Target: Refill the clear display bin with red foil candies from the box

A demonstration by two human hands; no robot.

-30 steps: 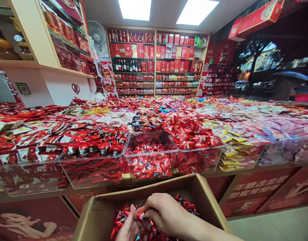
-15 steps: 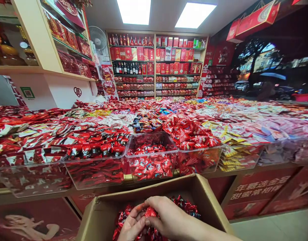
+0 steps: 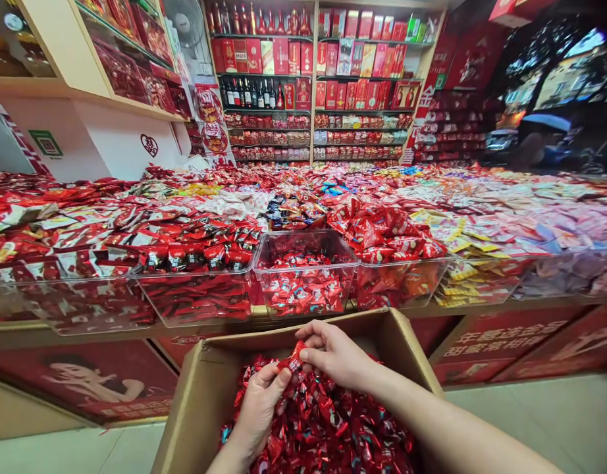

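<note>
An open cardboard box (image 3: 205,388) full of red foil-wrapped candies (image 3: 333,428) sits right below me. Both hands are over the pile. My right hand (image 3: 336,355) pinches one red wrapped candy (image 3: 294,360) at its upper end. My left hand (image 3: 259,408) has its fingers closed on the lower end of the same candy. Just beyond the box stands a clear plastic bin (image 3: 306,276), partly filled with similar red candies.
A long counter (image 3: 333,309) carries rows of clear bins heaped with red, yellow and pink wrapped sweets. Wall shelves (image 3: 313,79) at the back hold red gift boxes and bottles. Light floor tiles (image 3: 555,415) show at the right.
Both hands have risen out of the candy pile and now hold one candy between them. The camera has tilted down, so more of the box shows.
</note>
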